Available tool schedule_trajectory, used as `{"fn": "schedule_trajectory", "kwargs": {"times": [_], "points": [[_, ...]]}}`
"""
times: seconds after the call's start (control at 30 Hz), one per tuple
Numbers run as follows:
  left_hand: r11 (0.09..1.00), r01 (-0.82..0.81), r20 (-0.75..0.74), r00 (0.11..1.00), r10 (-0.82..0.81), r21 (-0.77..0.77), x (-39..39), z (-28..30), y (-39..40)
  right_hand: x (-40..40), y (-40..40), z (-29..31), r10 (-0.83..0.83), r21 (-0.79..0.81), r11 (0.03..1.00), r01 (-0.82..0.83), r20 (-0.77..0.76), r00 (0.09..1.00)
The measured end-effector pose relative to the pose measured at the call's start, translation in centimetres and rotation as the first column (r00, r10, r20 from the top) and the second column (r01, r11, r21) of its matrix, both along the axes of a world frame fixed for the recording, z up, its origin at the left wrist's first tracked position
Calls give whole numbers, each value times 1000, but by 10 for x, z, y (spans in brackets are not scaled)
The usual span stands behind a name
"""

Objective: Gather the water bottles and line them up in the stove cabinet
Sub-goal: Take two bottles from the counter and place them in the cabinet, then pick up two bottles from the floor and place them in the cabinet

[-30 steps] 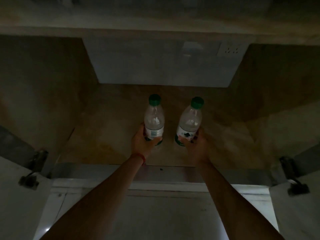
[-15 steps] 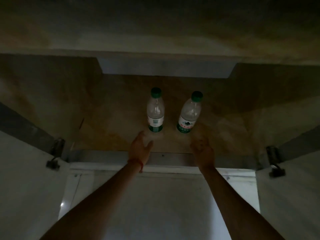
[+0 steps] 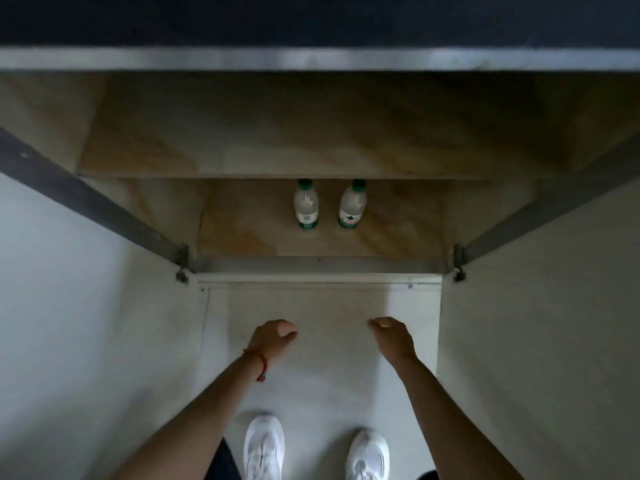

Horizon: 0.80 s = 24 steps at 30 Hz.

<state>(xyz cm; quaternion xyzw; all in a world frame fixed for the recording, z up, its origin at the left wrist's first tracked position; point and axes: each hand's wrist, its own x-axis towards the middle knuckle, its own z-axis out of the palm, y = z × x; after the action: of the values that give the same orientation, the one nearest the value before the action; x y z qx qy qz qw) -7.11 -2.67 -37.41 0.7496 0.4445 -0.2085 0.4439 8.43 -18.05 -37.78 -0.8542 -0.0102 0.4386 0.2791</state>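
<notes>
Two clear water bottles with green caps stand upright side by side on the tan floor of the open cabinet (image 3: 242,233): the left bottle (image 3: 306,207) and the right bottle (image 3: 351,206), a small gap between them. My left hand (image 3: 272,339), with a red string at the wrist, hangs over the pale floor in front of the cabinet, fingers loosely curled and holding nothing. My right hand (image 3: 393,337) is level with it, also loosely curled and holding nothing. Both hands are well short of the bottles.
The cabinet's two white doors stand wide open, the left door (image 3: 86,289) and the right door (image 3: 540,289), walling in the floor between them. A metal countertop edge (image 3: 318,58) overhangs the opening. My white shoes (image 3: 265,445) are on the floor below.
Both hands let go of the bottles and drew back out of the cabinet to the floor side. The view pulled back and up. The bottles stay standing where they were set.
</notes>
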Motion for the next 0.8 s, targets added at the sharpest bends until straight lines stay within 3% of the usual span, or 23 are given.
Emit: {"fn": "schedule_trajectory", "kwargs": {"times": [0.17, 0.33, 0.63, 0.8], "points": [[995, -71, -41, 997, 68, -76, -41, 102, -36, -54, -49, 88, -163, 25, 986, 164, -57, 985], [861, -446, -93, 895, 437, -246, -75, 197, -62, -92, -91, 178, -451, 82, 872, 483, -252, 856], [906, -349, -143, 936, 322, -240, -106, 283, -72, -140, -164, 277, -705, 45, 667, 743, -283, 650], [949, -210, -181, 969, 169, -236, -97, 311, -76, -162, -210, 319, -808, 70, 531, 845, -259, 529]]}}
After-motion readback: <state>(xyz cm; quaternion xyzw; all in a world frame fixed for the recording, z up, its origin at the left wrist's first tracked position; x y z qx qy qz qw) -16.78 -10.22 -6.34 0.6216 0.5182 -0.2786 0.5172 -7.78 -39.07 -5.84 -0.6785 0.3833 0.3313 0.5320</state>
